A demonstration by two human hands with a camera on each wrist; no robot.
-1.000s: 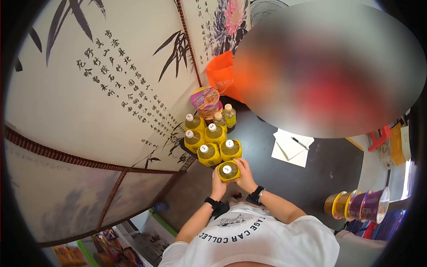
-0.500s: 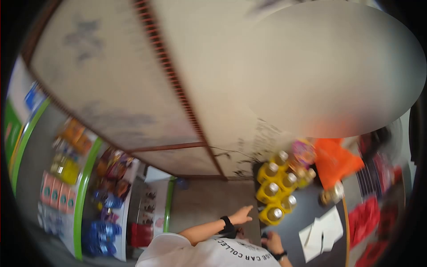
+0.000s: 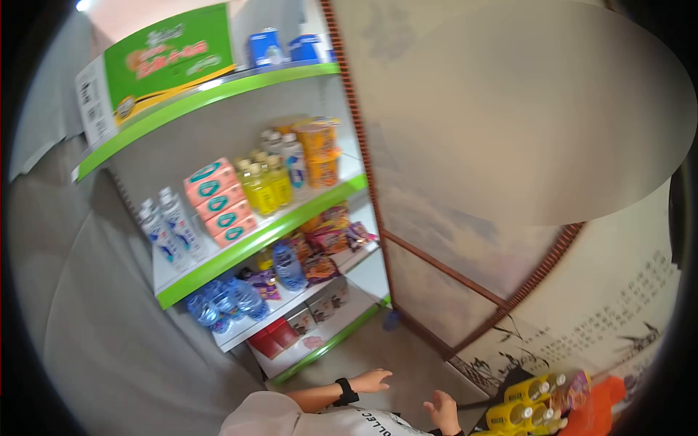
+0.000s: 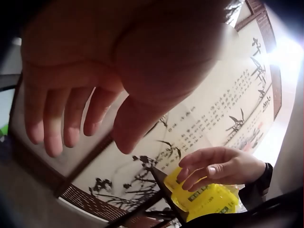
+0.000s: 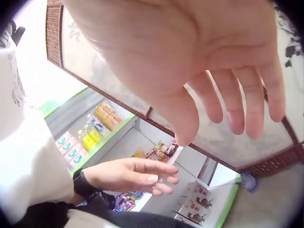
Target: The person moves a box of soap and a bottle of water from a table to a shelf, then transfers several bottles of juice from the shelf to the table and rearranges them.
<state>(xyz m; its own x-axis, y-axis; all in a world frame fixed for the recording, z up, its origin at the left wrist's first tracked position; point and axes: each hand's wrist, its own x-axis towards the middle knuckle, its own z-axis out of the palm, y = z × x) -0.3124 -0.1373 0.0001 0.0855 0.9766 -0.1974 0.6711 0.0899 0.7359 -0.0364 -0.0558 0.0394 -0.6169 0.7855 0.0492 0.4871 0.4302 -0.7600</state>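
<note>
My left hand (image 3: 371, 380) hangs in front of my body with nothing in it, its fingers loosely extended in the left wrist view. To its right, my right hand (image 3: 442, 413) is also bare, the fingers spread and relaxed in the right wrist view. Nearest to the right hand are the yellow-labelled bottles (image 3: 518, 415) with white caps, grouped on the dark table at the lower right. In the left wrist view, the right hand overlaps those yellow labels (image 4: 209, 202). Ahead stands a shelf unit with green edges (image 3: 269, 240).
The shelves carry pink tissue packs (image 3: 218, 203), yellow drink bottles (image 3: 265, 185), noodle tubs (image 3: 320, 152), blue-tinted water bottles (image 3: 233, 298) and snack bags (image 3: 327, 236). A painted folding screen (image 3: 451, 269) stands between shelf and table. An orange bag (image 3: 600, 407) lies beyond the bottles.
Both hands have let go of the yellow-labelled bottle, which stayed with the group on the table. The view has swung left, from the table to the shelves.
</note>
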